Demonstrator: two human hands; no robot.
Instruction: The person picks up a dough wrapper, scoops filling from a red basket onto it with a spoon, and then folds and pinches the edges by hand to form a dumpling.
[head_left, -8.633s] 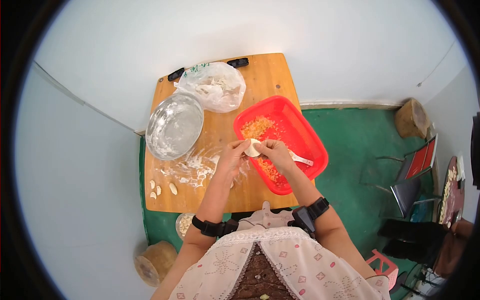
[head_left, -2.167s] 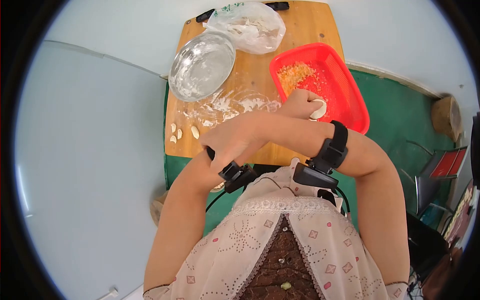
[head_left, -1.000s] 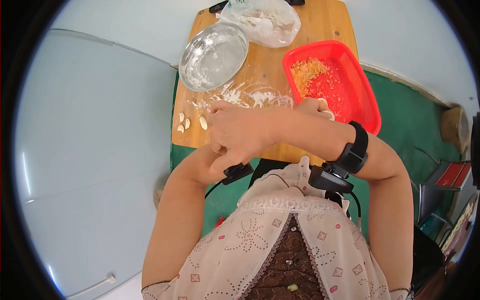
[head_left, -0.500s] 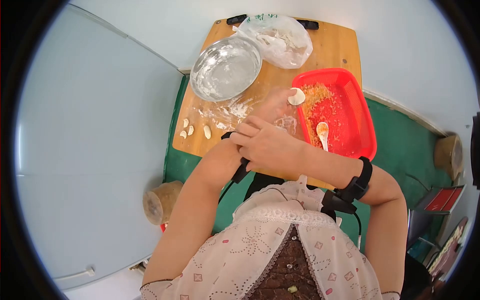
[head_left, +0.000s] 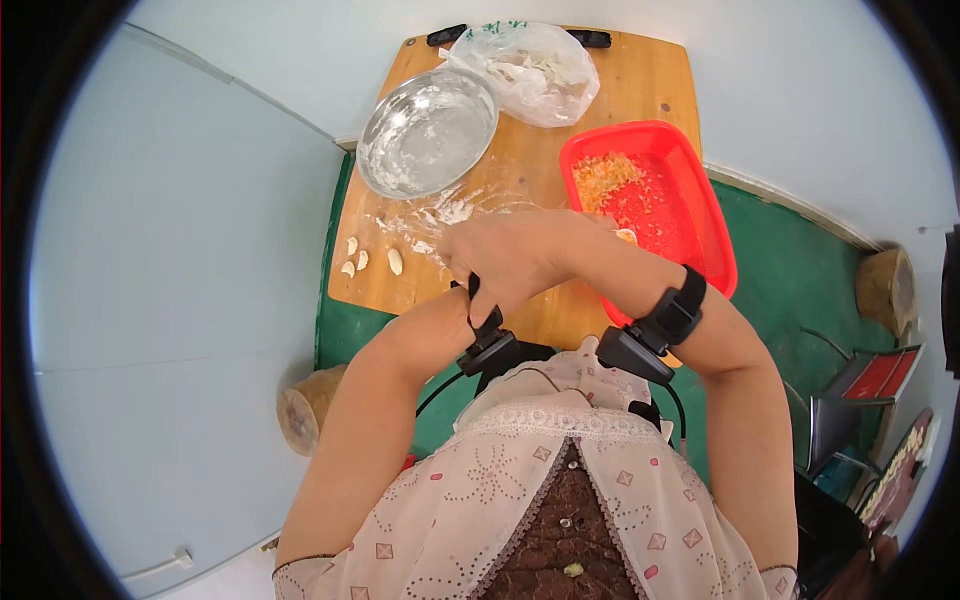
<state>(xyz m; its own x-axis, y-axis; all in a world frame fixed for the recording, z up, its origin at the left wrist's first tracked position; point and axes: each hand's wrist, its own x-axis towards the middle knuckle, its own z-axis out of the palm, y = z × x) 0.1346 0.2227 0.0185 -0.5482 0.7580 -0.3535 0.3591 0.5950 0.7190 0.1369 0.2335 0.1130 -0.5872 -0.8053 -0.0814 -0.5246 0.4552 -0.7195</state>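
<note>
My right hand [head_left: 508, 255] is bent over my left wrist [head_left: 455, 308], its fingers closed round the black wrist strap [head_left: 474, 287] there. A black box [head_left: 490, 345] with a cable hangs from that strap. Behind my right hand and forearm, my left hand is almost wholly hidden; its fingers and anything in them do not show. Just beyond my right forearm is the red plastic basket [head_left: 708, 215] holding orange, crumbly filling [head_left: 605, 178]. The bowl of a white spoon [head_left: 627, 237] peeks out beside the forearm.
A floury metal bowl [head_left: 425, 135] and a plastic bag [head_left: 540, 75] with pale contents stand at the table's back. Several small dough pieces [head_left: 395, 262] lie at the left. Flour is smeared across the wooden table [head_left: 650, 75]. Log stools [head_left: 885, 290] stand on the green floor.
My right hand has shifted and turned over the left wrist, tightening round the strap. The round white dough wrapper held in my left hand is now out of sight. The view has shifted slightly.
</note>
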